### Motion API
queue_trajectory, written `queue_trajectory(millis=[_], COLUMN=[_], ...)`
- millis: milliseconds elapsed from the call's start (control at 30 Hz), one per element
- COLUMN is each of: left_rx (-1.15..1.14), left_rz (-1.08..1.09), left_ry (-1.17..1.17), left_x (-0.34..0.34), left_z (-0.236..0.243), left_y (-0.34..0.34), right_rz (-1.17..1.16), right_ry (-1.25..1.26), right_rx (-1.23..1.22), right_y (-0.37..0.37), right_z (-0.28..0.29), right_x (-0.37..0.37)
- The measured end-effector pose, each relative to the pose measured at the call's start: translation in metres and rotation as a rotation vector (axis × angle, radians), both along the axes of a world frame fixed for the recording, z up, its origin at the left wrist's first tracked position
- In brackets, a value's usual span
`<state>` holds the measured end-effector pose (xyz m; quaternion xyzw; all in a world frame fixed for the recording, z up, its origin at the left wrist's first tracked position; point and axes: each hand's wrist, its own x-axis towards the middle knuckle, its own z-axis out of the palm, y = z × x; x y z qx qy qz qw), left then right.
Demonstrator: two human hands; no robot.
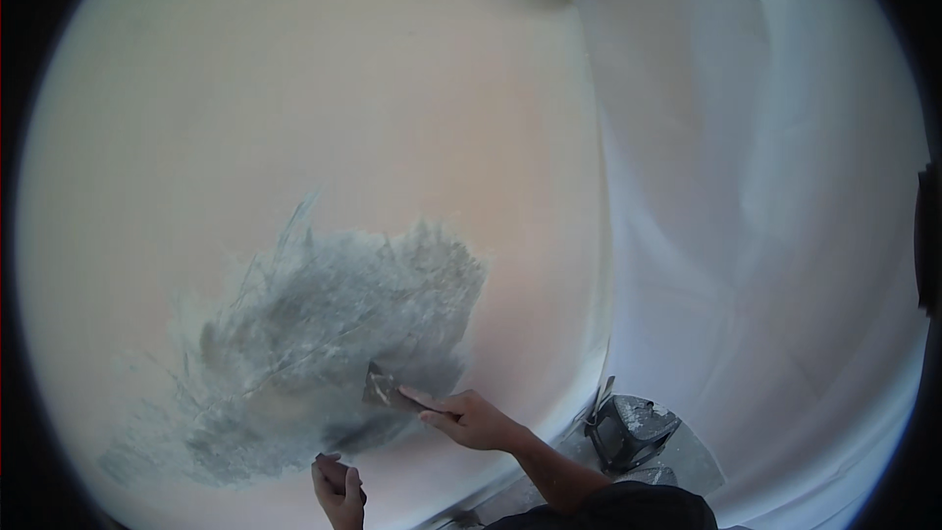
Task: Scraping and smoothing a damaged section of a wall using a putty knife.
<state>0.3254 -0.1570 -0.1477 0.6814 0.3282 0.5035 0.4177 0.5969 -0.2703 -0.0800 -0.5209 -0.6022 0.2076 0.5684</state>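
A putty knife (383,388) is gripped in my right hand (473,420), its blade over a rough grey patch (324,309) on the pale wall. Whether the blade presses on the wall or hovers just off it, I cannot tell. My left hand (340,499), lower and to the left, is closed around a brown, flat-looking piece (340,476) that resembles a tool's handle; the rest of it is hidden. Streaks and ragged edges mark the patch, with darker grey near the putty knife.
White sheeting (706,236) hangs in folds along the right side. At the lower right stands a dark bucket (628,432) smeared with pale material, a thin tool (606,391) sticking up at its rim. The pale wall (324,79) fills the left and upper view.
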Motion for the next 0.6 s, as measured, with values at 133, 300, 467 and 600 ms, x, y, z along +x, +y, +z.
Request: queue_trajectory(millis=[133,300,467,600], left_rx=[0.371,0.15,-0.119,-0.015], left_rz=[-0.122,-0.184,-0.274,-0.24], left_ry=[0.011,-0.04,-0.194,-0.26], left_x=[0.02,0.029,0.056,0.064], left_z=[0.032,0.029,0.048,0.034], left_y=[0.001,0.014,-0.004,0.004], right_rz=[-0.063,-0.152,-0.261,-0.321], right_ry=[-0.056,-0.047,0.014,0.011], right_rx=[0.036,-0.006,-0.007,-0.063], right_y=[-0.011,-0.035,-0.058,-0.074], right_z=[-0.012,-0.012,-0.014,-0.025], right_x=[0.015,0.039,0.057,0.068])
